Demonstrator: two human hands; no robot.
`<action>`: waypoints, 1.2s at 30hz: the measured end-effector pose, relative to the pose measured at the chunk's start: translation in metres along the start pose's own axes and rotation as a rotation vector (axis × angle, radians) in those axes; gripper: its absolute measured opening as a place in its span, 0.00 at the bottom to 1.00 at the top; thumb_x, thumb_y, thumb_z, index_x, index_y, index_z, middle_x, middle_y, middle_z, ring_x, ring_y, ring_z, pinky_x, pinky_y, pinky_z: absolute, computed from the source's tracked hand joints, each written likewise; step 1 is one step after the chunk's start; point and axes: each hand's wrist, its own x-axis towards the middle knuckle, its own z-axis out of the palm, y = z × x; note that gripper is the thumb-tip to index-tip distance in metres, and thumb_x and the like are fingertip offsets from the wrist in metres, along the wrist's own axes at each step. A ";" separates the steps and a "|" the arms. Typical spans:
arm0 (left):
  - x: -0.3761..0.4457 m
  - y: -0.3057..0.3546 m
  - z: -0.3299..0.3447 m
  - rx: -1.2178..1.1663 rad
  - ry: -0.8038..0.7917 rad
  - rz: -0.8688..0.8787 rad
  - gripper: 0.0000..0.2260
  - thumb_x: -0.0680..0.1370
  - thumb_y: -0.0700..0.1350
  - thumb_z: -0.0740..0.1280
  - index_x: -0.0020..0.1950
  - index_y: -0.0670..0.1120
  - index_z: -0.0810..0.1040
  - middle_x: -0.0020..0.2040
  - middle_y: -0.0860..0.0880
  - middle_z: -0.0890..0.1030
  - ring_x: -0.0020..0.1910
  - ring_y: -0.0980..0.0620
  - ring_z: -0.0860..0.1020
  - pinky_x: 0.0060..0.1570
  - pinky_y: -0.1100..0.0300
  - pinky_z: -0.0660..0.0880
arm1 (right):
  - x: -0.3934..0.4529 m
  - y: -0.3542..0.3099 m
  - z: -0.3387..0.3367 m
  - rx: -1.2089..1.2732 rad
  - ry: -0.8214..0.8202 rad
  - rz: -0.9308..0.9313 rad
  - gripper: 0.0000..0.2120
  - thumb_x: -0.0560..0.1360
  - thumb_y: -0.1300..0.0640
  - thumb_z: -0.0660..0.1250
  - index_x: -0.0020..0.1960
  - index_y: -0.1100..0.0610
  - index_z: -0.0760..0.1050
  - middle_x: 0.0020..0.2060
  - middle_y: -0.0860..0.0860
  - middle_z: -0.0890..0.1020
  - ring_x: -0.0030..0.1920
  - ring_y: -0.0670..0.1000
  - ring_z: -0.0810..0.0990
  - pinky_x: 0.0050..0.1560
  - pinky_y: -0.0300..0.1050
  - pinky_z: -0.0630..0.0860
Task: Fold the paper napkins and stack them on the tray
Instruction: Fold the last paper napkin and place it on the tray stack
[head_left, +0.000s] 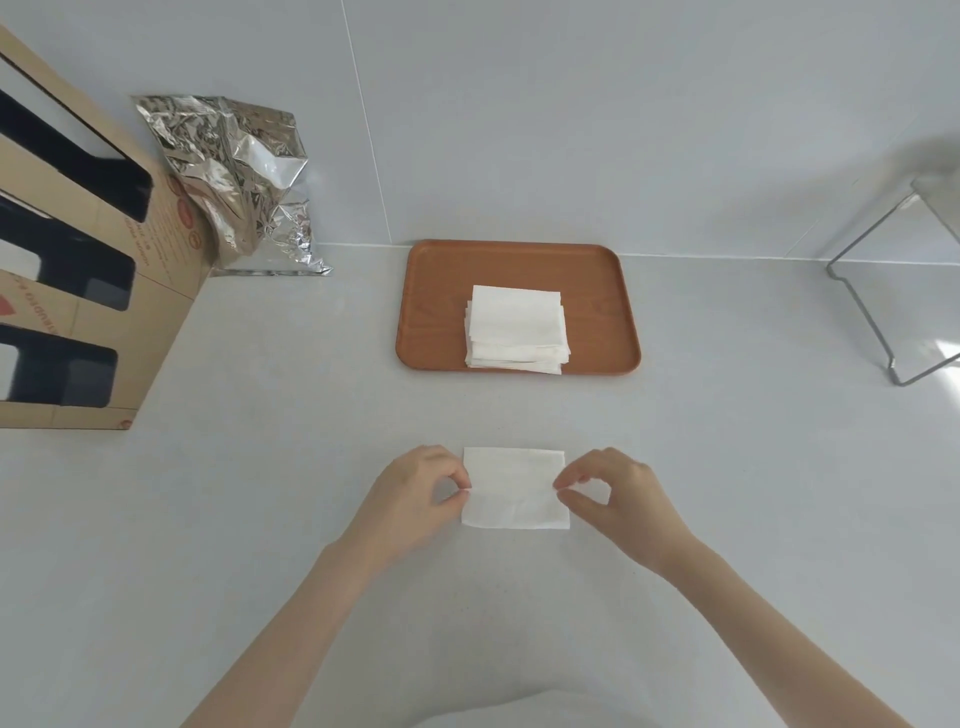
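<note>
A folded white paper napkin (514, 488) lies flat on the pale counter in front of me. My left hand (415, 493) pinches its left edge between thumb and forefinger. My right hand (615, 499) pinches its right edge the same way. Farther back stands a brown wooden tray (431, 312) against the wall. On the tray rests a stack of folded white napkins (517, 327), slightly uneven at its edges.
A cardboard box (78, 291) with dark cut-out windows stands at the left. A crumpled silver foil bag (239, 182) leans on the wall behind it. A metal wire rack (883, 291) stands at the right edge.
</note>
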 end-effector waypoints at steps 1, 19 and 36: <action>-0.004 -0.001 0.005 0.029 -0.007 -0.002 0.02 0.70 0.38 0.69 0.40 0.45 0.78 0.44 0.48 0.82 0.47 0.50 0.76 0.49 0.55 0.73 | -0.004 0.004 0.005 -0.055 -0.008 -0.023 0.06 0.69 0.62 0.70 0.42 0.52 0.80 0.37 0.42 0.80 0.44 0.48 0.77 0.46 0.38 0.70; 0.037 0.003 0.008 0.159 0.132 -0.033 0.07 0.74 0.42 0.65 0.51 0.46 0.78 0.52 0.48 0.79 0.54 0.49 0.73 0.50 0.55 0.71 | 0.031 0.017 0.014 -0.317 0.181 -0.103 0.05 0.71 0.62 0.69 0.48 0.59 0.79 0.44 0.56 0.83 0.46 0.59 0.77 0.44 0.52 0.73; 0.074 0.022 -0.038 -0.315 0.200 -0.047 0.13 0.73 0.38 0.66 0.37 0.57 0.75 0.36 0.58 0.78 0.36 0.64 0.76 0.40 0.75 0.71 | 0.063 -0.012 -0.038 0.070 0.223 -0.075 0.06 0.74 0.62 0.64 0.41 0.53 0.74 0.36 0.43 0.79 0.42 0.39 0.76 0.40 0.29 0.67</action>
